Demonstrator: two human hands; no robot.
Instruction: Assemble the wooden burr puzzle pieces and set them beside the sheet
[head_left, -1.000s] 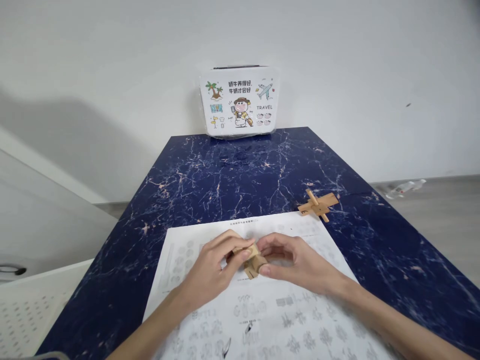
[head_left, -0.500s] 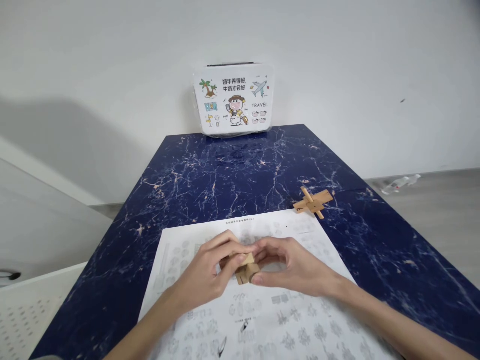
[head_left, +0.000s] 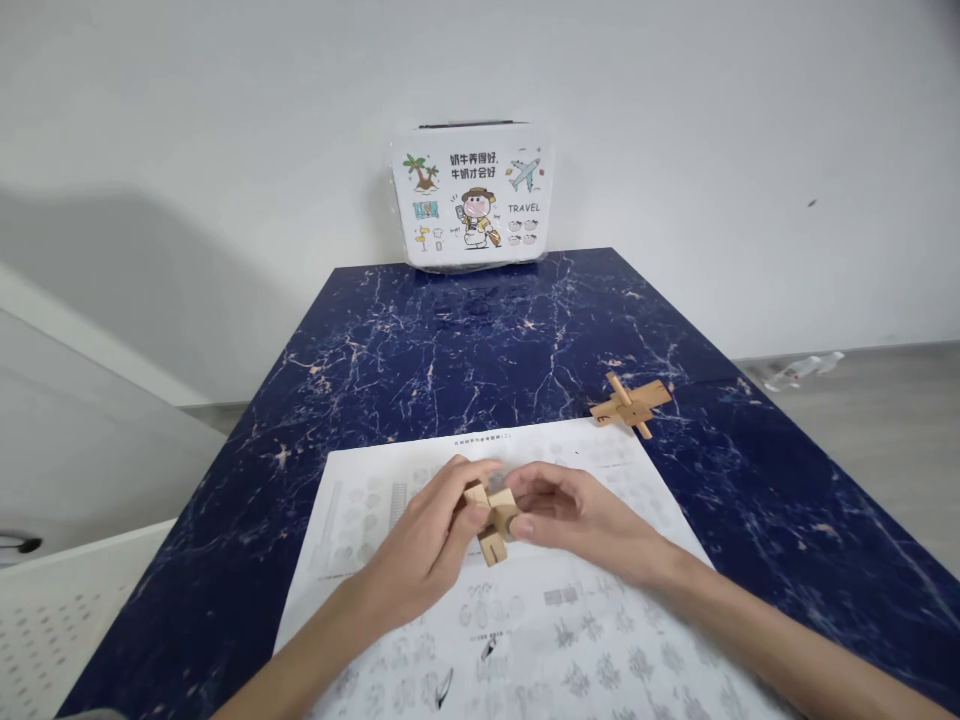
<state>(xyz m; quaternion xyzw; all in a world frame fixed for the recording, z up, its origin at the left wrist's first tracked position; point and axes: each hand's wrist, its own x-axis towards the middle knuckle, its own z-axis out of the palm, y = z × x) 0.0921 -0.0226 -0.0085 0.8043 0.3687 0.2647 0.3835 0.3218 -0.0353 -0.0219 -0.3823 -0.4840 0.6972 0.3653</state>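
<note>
Both hands meet over a printed instruction sheet (head_left: pixel 525 630) on a dark blue marble table (head_left: pixel 465 350). Between them is a small wooden puzzle piece cluster (head_left: pixel 493 516), light brown with notched blocks. My left hand (head_left: pixel 427 540) pinches it from the left with thumb and fingertips. My right hand (head_left: pixel 574 520) grips it from the right, fingers curled. The piece is held just above the paper. A second wooden puzzle (head_left: pixel 630 404), cross-shaped, lies on the table beyond the sheet's far right corner.
A white box with cartoon travel pictures (head_left: pixel 471 195) stands against the wall at the table's far edge. A white perforated surface (head_left: pixel 45 630) sits low at the left. A plastic bottle (head_left: pixel 806 368) lies on the floor at the right.
The wooden piece has been turned in my fingers and now stands more upright, lifted slightly. Both hands shifted a little toward the far side of the sheet.
</note>
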